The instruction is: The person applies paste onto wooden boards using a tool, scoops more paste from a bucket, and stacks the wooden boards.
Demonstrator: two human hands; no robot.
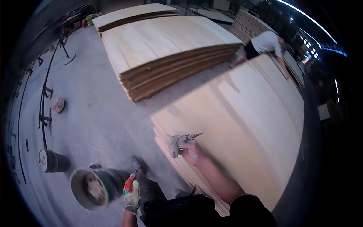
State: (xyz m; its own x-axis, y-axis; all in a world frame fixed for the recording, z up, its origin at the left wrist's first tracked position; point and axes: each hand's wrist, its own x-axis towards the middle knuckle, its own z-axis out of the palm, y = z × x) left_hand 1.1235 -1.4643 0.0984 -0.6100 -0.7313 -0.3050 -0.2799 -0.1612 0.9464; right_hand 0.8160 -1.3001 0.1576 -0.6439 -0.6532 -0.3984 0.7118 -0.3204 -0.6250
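My right hand (192,150) is closed on a grey, crumpled, putty-smeared thing (174,145), perhaps a cloth or glove, at the near left edge of a pale plywood stack (242,109). A thin dark tip sticks out of it to the right over the top sheet. My left hand (131,193), in a whitish glove with red and green patches, hangs low beside my leg. Its fingers look bent, but whether they hold anything cannot be made out. Just left of it stands a large green bucket (77,191) with pale material inside.
A co-worker (266,42) bends over the stack's far end. Another plywood stack (166,41) lies ahead. On the left floor are a lidded bucket (48,160), a small stained bucket (57,104) and a long metal rail (44,81).
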